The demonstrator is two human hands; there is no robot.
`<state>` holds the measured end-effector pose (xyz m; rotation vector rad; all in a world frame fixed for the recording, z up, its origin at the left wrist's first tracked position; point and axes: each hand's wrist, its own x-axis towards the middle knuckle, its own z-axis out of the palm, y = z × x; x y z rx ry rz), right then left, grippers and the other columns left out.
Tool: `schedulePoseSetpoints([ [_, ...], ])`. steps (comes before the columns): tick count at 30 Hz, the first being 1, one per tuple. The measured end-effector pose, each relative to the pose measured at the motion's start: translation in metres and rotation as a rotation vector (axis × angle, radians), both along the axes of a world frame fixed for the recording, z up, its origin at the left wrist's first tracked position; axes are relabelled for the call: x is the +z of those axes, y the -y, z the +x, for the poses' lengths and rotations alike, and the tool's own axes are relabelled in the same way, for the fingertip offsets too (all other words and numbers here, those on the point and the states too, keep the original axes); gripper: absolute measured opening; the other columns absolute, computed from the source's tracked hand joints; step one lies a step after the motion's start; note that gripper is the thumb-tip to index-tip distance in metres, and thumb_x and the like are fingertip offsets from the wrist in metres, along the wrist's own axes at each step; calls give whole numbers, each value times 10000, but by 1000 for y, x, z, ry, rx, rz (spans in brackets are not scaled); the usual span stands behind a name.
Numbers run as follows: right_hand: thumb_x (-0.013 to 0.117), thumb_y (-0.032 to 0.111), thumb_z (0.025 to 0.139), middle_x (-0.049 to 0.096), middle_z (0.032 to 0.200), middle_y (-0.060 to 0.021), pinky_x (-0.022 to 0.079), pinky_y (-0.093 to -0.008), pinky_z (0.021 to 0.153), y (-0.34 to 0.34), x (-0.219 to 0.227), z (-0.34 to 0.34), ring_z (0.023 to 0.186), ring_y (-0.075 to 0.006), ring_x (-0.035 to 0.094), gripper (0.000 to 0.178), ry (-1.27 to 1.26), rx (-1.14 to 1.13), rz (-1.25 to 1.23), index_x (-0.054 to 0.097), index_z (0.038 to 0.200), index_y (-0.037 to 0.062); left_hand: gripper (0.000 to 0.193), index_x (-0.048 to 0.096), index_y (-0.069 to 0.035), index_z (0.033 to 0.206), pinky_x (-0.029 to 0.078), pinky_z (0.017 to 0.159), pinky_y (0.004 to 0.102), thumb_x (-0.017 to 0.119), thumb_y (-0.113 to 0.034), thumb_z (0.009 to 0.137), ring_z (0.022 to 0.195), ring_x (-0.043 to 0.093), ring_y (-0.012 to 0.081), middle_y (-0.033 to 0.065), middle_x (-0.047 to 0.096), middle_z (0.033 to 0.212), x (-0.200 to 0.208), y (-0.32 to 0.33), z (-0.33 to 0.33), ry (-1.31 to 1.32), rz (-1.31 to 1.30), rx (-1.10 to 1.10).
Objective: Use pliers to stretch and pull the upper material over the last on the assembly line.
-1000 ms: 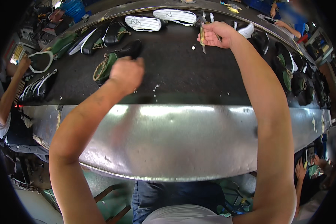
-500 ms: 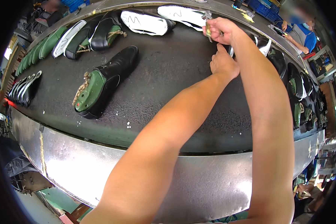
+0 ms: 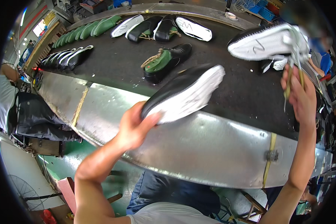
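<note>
My left hand [image 3: 136,125] grips a black shoe upper with a white underside [image 3: 188,97], tilted above the metal edge, thumb on the white. My right hand [image 3: 302,93] is closed round the yellowish handles of metal pliers [image 3: 295,63]. The jaws overlap the end of a second shoe upper [image 3: 257,46], white with a dark drawn mark and a black edge. It looks raised off the dark surface; whether the jaws clamp it, I cannot tell. Between the hands and farther back, a black shoe on a green last [image 3: 158,63] with a rope loop lies on the surface.
Green shoe lasts [image 3: 102,26] and black-and-white uppers [image 3: 194,28] line the far side of the dark surface [image 3: 112,63]. More black uppers with white edges [image 3: 69,58] stand at left. A metal ledge [image 3: 198,145] runs along the near side. People are at both sides.
My hands have drawn apart. The left has come back nearer with a shoe upper; the right has moved right with the pliers. The marked white upper looks lifted. The view has shifted.
</note>
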<state>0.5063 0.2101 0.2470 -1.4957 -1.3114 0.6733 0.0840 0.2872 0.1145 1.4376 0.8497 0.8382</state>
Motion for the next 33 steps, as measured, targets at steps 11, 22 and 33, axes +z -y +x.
schedulePoseSetpoints([
  [11,646,152,934,673,994,-93,514,-272,677,315,-57,-195,815,-115,629,328,-433,398,-368,592,1203,-27,1033,256,35,1529,211,1187,504,831,-380,778,1460,257,427,263,260,1573,9,220,-139,-399,666,-46],
  [22,551,156,1001,623,1138,-114,612,-342,722,442,-246,-268,1023,-186,628,298,-796,76,-801,560,1237,-26,817,430,54,1423,351,1138,452,751,-339,782,1336,450,436,305,487,1404,-162,347,-92,-681,409,-510],
  [33,545,108,964,659,1012,-91,543,-278,646,442,-219,-266,708,-125,627,326,-498,37,-676,552,1266,-15,719,374,-95,1518,436,1036,325,727,-281,920,1195,549,209,130,576,1333,-150,268,1,-252,-225,-372],
])
